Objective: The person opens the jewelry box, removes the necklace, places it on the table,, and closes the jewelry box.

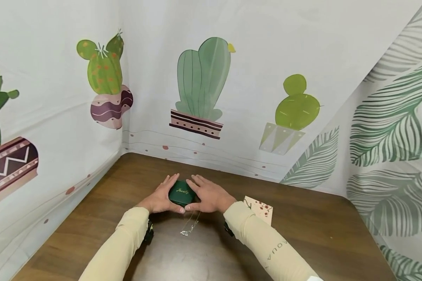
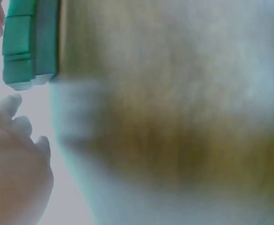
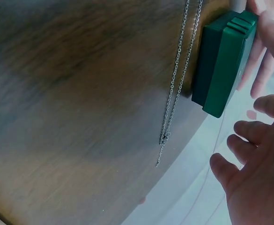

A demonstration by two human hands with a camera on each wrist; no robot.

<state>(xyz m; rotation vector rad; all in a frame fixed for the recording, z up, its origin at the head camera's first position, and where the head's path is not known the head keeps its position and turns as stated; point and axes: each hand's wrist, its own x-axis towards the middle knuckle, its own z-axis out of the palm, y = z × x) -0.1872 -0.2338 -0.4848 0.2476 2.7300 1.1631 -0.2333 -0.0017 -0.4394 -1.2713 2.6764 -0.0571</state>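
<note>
A closed dark green jewelry box (image 1: 182,192) with gold lettering sits on the table between both hands. My left hand (image 1: 161,197) curves loosely about its left side, fingertips at the far corner and thumb along the near edge. On the other side, my right hand (image 1: 211,195) has its fingers spread beside the box and its thumb near the front. The right wrist view shows a gap between those fingers and the green box (image 3: 225,63). Nearer than the box lies a silver chain necklace (image 1: 187,232), its two strands (image 3: 179,70) running side by side toward the clasp end.
A cream card (image 1: 261,208) with red flowers lies to the right, partly covered by the right sleeve. The brown wooden table (image 1: 313,234) meets white cloth walls (image 1: 253,58) printed with cacti and leaves. Dark wrist straps (image 1: 148,233) show at the cuffs.
</note>
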